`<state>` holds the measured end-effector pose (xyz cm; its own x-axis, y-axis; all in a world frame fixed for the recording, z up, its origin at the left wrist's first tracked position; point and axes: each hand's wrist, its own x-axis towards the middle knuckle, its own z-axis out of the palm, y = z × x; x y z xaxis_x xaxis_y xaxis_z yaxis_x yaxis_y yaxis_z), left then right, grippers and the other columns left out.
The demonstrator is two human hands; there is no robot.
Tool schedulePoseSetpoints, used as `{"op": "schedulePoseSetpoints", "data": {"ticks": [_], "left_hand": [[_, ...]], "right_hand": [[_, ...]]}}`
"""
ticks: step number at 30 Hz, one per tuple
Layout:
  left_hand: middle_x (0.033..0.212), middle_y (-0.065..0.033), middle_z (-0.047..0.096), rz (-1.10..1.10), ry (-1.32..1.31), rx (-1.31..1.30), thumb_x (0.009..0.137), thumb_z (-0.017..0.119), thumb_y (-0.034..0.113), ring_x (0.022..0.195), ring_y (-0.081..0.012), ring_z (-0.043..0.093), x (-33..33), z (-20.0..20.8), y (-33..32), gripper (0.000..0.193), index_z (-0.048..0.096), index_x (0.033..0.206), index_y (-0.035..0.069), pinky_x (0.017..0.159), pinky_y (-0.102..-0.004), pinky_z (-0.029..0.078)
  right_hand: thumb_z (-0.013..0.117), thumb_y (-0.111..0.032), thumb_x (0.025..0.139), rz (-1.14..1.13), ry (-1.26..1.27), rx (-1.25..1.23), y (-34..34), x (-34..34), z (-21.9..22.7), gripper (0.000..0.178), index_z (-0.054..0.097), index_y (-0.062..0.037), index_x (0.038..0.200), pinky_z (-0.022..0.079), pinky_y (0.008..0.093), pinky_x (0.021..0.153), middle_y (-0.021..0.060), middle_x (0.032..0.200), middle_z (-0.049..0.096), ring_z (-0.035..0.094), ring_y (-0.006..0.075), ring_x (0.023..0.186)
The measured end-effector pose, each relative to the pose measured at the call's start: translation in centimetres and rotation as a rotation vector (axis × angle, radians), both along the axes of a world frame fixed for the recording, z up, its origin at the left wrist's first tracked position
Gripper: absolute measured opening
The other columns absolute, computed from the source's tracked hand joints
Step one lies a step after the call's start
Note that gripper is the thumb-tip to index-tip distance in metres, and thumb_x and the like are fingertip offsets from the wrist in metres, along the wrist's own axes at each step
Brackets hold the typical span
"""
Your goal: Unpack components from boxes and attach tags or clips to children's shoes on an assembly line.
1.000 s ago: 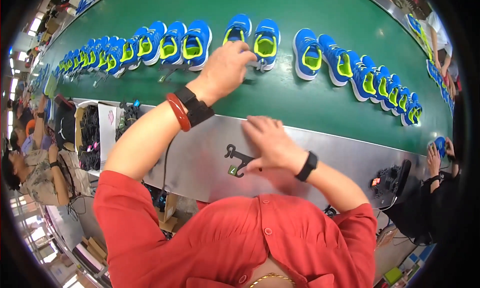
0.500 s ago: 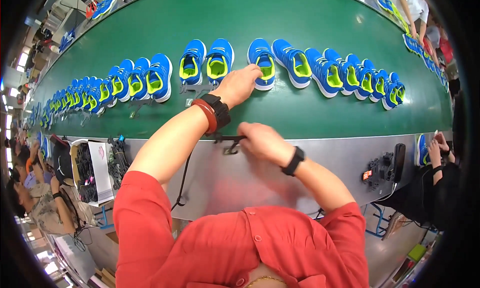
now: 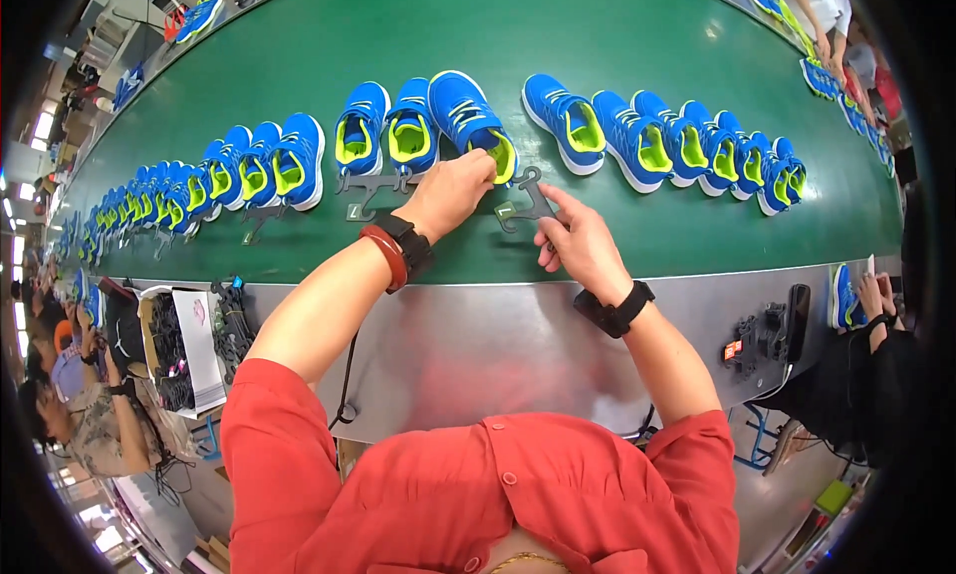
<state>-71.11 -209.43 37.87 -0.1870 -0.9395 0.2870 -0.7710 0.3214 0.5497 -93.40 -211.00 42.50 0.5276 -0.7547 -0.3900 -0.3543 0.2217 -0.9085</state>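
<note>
My left hand (image 3: 450, 194) is closed on the heel of a blue sneaker (image 3: 464, 106) with a lime lining, tilted against its neighbour. Between thumb and fingers of my right hand (image 3: 588, 245) is a black plastic shoe hanger (image 3: 536, 198) with a small green tag, close to that sneaker's heel. Just to the left stands a pair, a blue sneaker (image 3: 360, 126) and another sneaker (image 3: 409, 121) beside it. A second hanger (image 3: 373, 188) lies at their heels. Right of the held shoe, a single sneaker (image 3: 565, 121) stands apart.
Rows of sneakers (image 3: 254, 161) run along the green belt (image 3: 448, 21) on both sides. A steel ledge (image 3: 478, 355) borders it, with a box of black hangers (image 3: 169, 345) at left and a black phone-like device (image 3: 797, 320) at right. Other people (image 3: 876, 305) work nearby.
My left hand has pulled the sneaker leftward, next to the pair, and turned it. My right hand has brought the hanger up from the steel ledge to over the belt.
</note>
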Motion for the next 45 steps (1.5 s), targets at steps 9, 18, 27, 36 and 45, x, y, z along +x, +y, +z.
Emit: {"op": "schedulePoseSetpoints", "data": {"ticks": [9,18,27,36,45], "left_hand": [[0.089,-0.0111,0.058,0.053,-0.066,0.003,0.081,0.062,0.004,0.078,-0.0356,0.061,0.0,0.1,-0.3,0.012,0.053,0.09,0.005,0.065,-0.0425,0.05],[0.121,-0.0136,0.054,-0.153,-0.399,-0.022,0.083,0.065,0.014,0.082,-0.0321,0.066,-1.1,1.7,0.4,0.042,0.054,0.123,0.019,0.064,-0.0407,0.053],[0.095,-0.0171,0.059,0.064,-0.381,0.234,0.086,0.052,0.005,0.072,-0.0359,0.063,-3.1,3.1,0.1,0.047,0.053,0.13,0.021,0.064,-0.0464,0.05],[0.089,-0.0202,0.062,0.121,-0.309,0.391,0.088,0.053,0.012,0.081,-0.0382,0.063,-3.3,2.8,-0.8,0.03,0.065,0.116,0.017,0.071,-0.0473,0.05],[0.1,-0.0177,0.066,0.163,-0.337,0.484,0.085,0.046,0.005,0.092,-0.0346,0.065,-4.3,3.8,-1.2,0.04,0.067,0.117,0.018,0.081,-0.0448,0.052]], "right_hand": [[0.05,-0.006,0.092,0.087,-0.052,0.063,-0.2,0.2,-1.2,0.047,0.044,-0.0025,0.139,0.047,0.0243,0.047,0.0034,0.071,0.06,0.055,0.0089,0.051],[0.05,-0.013,0.095,0.279,-0.183,0.201,-4.1,-0.5,-1.5,0.035,0.049,-0.0014,0.128,0.044,0.0225,0.053,0.0019,0.076,0.06,0.054,0.007,0.06],[0.056,0.002,0.075,0.529,0.409,-1.23,-13.4,-4.3,-0.9,0.02,0.063,-0.0032,0.094,0.048,0.04,0.08,0.0108,0.099,0.057,0.056,0.0326,0.091],[0.072,-0.019,0.075,0.79,0.35,-1.194,-12.6,-2.7,-2.8,0.02,0.06,-0.0084,0.087,0.046,0.0401,0.075,0.0062,0.085,0.058,0.058,0.0274,0.089],[0.074,-0.025,0.073,0.736,0.374,-1.481,-11.7,-1.7,-1.8,0.018,0.063,-0.0141,0.083,0.041,0.0355,0.075,0.0023,0.081,0.056,0.055,0.0202,0.085]]}}
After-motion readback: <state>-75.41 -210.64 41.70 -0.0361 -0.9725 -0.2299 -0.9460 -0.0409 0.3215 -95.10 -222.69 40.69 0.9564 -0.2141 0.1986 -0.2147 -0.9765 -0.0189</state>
